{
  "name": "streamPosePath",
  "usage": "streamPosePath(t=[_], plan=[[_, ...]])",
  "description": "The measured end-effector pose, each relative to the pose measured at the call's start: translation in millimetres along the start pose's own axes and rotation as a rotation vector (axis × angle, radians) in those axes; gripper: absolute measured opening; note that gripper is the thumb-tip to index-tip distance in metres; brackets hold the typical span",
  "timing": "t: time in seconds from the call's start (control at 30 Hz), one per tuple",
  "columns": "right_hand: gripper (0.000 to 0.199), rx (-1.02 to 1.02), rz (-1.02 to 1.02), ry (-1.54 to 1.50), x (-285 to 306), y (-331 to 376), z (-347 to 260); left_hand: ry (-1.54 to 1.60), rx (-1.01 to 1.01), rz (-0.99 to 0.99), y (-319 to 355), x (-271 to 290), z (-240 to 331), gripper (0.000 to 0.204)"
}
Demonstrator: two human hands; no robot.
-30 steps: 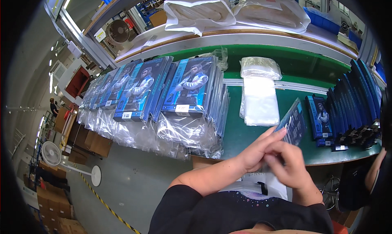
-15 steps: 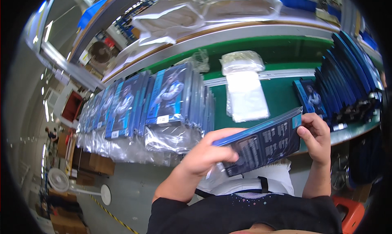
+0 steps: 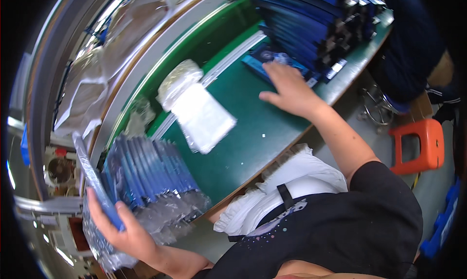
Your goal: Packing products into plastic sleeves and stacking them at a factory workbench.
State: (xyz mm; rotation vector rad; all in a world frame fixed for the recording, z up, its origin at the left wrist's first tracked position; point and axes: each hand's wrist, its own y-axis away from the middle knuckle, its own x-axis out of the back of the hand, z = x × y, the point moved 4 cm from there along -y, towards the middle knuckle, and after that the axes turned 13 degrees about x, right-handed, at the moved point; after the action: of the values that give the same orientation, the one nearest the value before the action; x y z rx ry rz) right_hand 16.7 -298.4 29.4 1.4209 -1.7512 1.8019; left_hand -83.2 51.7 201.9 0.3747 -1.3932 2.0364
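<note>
— Green tabletop (image 3: 253, 128) fills the middle of the head view, curved by the lens. What lies on it?

— A stack of clear plastic bags (image 3: 202, 114) sits near its middle. Left of that stack stands a row of blue flat packs in clear sleeves (image 3: 151, 174), leaning one against the next at the table's near edge.

— And the person's hands?

— The left hand (image 3: 121, 230) is left of that row, fingers curled around one sleeved blue pack (image 3: 92, 191), held upright just beside the others. The right hand (image 3: 289, 86) is right of the bag stack, fingers spread, palm down on a blue pack (image 3: 265, 60) lying flat on the table.

— Beyond it?

— A dark blue stack of packs (image 3: 311, 21) stands on edge, farther right. An orange stool (image 3: 421, 145) is off the table's edge.
</note>
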Motion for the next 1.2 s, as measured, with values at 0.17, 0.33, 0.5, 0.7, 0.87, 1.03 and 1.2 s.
streamPosePath(t=[0.17,0.33,0.5,0.7,0.87,1.03,1.2], plan=[[0.072,-0.061,-0.482,-0.068,-10,4,-25,-0.259,0.095,-0.292,-5,-21,-37,0.047],[0.083,-0.098,-0.162,0.013,-14,-7,-19,-0.365,-0.066,-0.050,6,-14,-1,0.043],[0.106,-0.314,-0.336,0.138,-26,-17,16,0.254,-0.631,-0.206,54,-25,43,0.025],[0.104,-0.236,-0.368,0.169,-16,-4,9,0.148,-0.145,-0.561,85,-164,-2,0.033],[0.102,-0.204,-0.318,0.148,-14,4,7,0.145,-0.056,-0.693,93,-206,-47,0.036],[0.098,-0.252,-0.376,0.145,-9,2,-2,-0.047,-0.251,-0.563,84,-195,-28,0.032],[0.098,-0.317,-0.324,0.034,1,-4,8,0.022,-0.237,-0.632,78,-208,-34,0.025]])
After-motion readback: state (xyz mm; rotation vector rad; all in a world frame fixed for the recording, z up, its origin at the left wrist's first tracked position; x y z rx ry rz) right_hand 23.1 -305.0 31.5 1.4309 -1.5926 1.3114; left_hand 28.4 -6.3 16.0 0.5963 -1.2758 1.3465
